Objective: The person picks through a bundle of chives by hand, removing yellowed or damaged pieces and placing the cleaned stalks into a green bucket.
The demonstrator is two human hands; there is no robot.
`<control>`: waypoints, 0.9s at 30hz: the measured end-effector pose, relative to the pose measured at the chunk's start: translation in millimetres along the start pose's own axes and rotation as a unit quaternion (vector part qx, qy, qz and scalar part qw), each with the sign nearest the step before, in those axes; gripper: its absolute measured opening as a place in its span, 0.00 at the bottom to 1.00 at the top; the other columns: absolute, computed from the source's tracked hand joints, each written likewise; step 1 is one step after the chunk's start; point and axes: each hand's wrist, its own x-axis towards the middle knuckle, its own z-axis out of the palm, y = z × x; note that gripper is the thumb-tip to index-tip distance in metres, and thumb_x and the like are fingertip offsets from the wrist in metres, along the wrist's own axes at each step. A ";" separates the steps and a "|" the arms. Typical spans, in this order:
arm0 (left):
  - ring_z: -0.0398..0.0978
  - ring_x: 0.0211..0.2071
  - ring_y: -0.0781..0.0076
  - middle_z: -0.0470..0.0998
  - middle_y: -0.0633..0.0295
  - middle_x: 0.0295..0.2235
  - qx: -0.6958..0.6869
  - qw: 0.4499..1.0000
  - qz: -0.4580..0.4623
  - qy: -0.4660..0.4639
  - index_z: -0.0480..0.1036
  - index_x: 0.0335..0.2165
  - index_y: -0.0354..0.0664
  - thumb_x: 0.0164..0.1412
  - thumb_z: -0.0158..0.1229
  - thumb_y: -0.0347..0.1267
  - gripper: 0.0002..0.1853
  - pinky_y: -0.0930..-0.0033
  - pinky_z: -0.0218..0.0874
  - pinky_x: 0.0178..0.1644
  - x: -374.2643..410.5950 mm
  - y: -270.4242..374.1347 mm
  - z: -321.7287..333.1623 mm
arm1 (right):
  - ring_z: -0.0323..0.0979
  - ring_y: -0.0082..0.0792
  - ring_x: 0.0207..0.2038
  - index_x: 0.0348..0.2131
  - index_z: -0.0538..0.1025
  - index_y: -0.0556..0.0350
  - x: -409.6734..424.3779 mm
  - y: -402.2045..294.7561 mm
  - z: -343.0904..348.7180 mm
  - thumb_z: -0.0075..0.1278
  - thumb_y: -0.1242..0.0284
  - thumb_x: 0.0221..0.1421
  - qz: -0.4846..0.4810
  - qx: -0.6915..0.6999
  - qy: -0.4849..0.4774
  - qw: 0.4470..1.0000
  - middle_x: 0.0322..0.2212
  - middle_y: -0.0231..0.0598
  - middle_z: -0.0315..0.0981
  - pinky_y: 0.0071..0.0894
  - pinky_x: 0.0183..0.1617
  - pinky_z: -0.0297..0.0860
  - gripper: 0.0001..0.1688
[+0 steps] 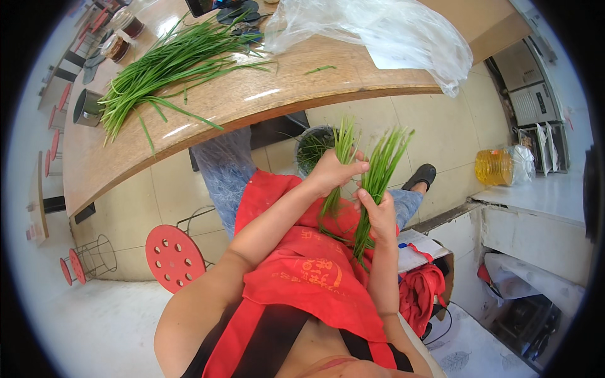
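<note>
My left hand [331, 172] is closed around a small bunch of green garlic chives [344, 137], its pale ends pointing up. Close beside it, my right hand [380, 212] grips a thicker bunch of chives [378, 177], whose green leaves hang down over the red apron [302, 255] on my lap. The fingertips of the two hands are near each other. Beyond my left hand, a bucket [302, 163] with loose green scraps in it stands on the floor, partly hidden by that hand. A large heap of chives [175, 71] lies on the wooden table [283, 87].
A metal cup [88, 107] and lidded jars [115, 47] stand by the heap. Clear plastic bags [378, 23] drape over the table's edge. A red stool [174, 257] is at my left; a jug of yellow oil [494, 167] sits on a ledge at right.
</note>
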 end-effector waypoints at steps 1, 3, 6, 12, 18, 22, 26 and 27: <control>0.55 0.12 0.86 0.62 0.72 0.13 0.032 0.999 0.008 0.004 0.70 0.30 0.37 0.54 0.60 0.32 0.10 0.80 0.44 0.15 -0.8 0.0 1.9 | 0.68 0.22 0.22 0.38 0.72 0.62 -0.1 0.3 0.5 0.52 0.71 0.55 -0.002 0.000 -0.012 1.000 0.25 0.35 0.73 0.19 0.26 0.64 0.13; 0.55 0.11 0.86 0.63 0.72 0.13 0.021 1.000 0.009 0.013 0.71 0.27 0.37 0.54 0.60 0.31 0.08 0.80 0.44 0.14 -2.3 0.3 0.7 | 0.69 0.22 0.22 0.39 0.72 0.62 -0.9 -0.1 0.8 0.51 0.71 0.56 -0.002 0.011 -0.014 1.000 0.26 0.36 0.73 0.20 0.26 0.64 0.14; 0.55 0.11 0.87 0.63 0.72 0.13 -0.003 1.000 0.004 -0.003 0.71 0.29 0.37 0.55 0.59 0.32 0.09 0.80 0.43 0.14 0.0 -2.9 -6.7 | 0.69 0.23 0.22 0.40 0.71 0.62 -0.5 2.6 -2.1 0.51 0.70 0.56 0.004 0.026 0.007 1.000 0.27 0.37 0.73 0.20 0.26 0.65 0.14; 0.54 0.10 0.87 0.67 0.69 0.18 -0.088 0.996 -0.019 -0.020 0.72 0.35 0.35 0.56 0.56 0.31 0.10 0.81 0.41 0.14 -1.4 4.1 -10.7 | 0.70 0.24 0.22 0.40 0.71 0.62 1.7 -3.4 -4.2 0.53 0.73 0.54 -0.003 0.031 0.039 0.999 0.28 0.38 0.74 0.20 0.25 0.65 0.14; 0.54 0.11 0.88 0.66 0.71 0.16 -0.081 0.995 -0.014 -0.051 0.72 0.36 0.35 0.56 0.56 0.29 0.10 0.82 0.42 0.15 -0.6 3.5 -13.1 | 0.70 0.24 0.22 0.39 0.72 0.62 0.6 -5.7 -7.2 0.54 0.75 0.51 -0.017 0.047 0.043 0.998 0.28 0.37 0.74 0.20 0.24 0.64 0.14; 0.54 0.11 0.88 0.66 0.71 0.16 -0.068 0.997 -0.019 -0.040 0.72 0.35 0.34 0.57 0.56 0.30 0.09 0.82 0.42 0.14 -0.7 3.9 -12.8 | 0.71 0.25 0.22 0.39 0.71 0.63 0.4 -4.0 -8.9 0.54 0.75 0.52 -0.019 0.037 0.035 0.999 0.27 0.37 0.74 0.20 0.24 0.65 0.14; 0.55 0.11 0.87 0.67 0.69 0.16 -0.045 0.998 -0.017 -0.026 0.71 0.30 0.36 0.57 0.57 0.31 0.08 0.82 0.43 0.14 2.1 -2.7 -16.3 | 0.74 0.28 0.25 0.40 0.71 0.62 0.0 -5.0 -6.5 0.53 0.75 0.53 0.000 0.064 0.040 0.997 0.27 0.38 0.74 0.21 0.26 0.67 0.14; 0.55 0.11 0.87 0.68 0.68 0.17 -0.049 0.998 -0.015 -0.020 0.71 0.28 0.36 0.56 0.57 0.31 0.07 0.81 0.44 0.14 1.9 -1.7 -14.3 | 0.75 0.29 0.27 0.40 0.71 0.62 0.3 -4.0 -7.3 0.53 0.75 0.53 0.004 0.068 0.038 0.997 0.27 0.38 0.74 0.21 0.26 0.68 0.14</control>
